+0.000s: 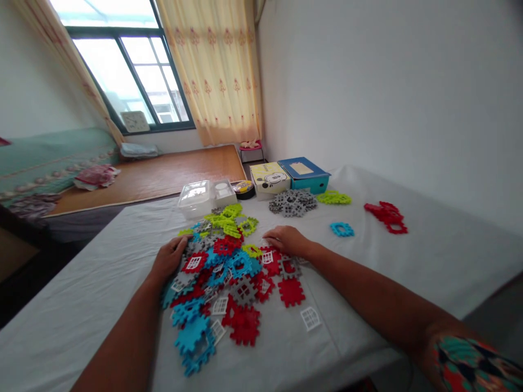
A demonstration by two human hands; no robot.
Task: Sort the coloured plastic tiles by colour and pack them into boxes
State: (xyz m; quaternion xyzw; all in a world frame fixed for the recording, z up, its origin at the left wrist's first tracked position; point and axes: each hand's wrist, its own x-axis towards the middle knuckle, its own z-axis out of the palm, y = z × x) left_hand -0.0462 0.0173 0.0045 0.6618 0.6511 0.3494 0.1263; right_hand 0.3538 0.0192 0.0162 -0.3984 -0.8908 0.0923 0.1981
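A heaped pile of toothed plastic building tiles in red, blue, grey and lime lies on the white-covered table, mixed with small white window pieces (pixel 220 306). My left hand (pixel 168 258) rests against the pile's left side, its fingers stretched out by the grey tiles. At the right side, my right hand (pixel 286 240) lies low with fingers extended, just behind a red tile (pixel 269 261); nothing shows in its grip. Blue tiles (pixel 193 333) spread toward the near edge, and lime tiles (pixel 225 220) top the far end. A loose white window piece (pixel 310 319) lies apart on the cloth.
Separate groups stand beyond my right hand: grey tiles (pixel 292 203), lime tiles (pixel 334 197), one blue tile (pixel 342 229) and red tiles (pixel 387 216). Behind are a clear plastic box (pixel 195 199), a yellow box (pixel 269 181) and a blue box (pixel 304 174). A wall borders the right.
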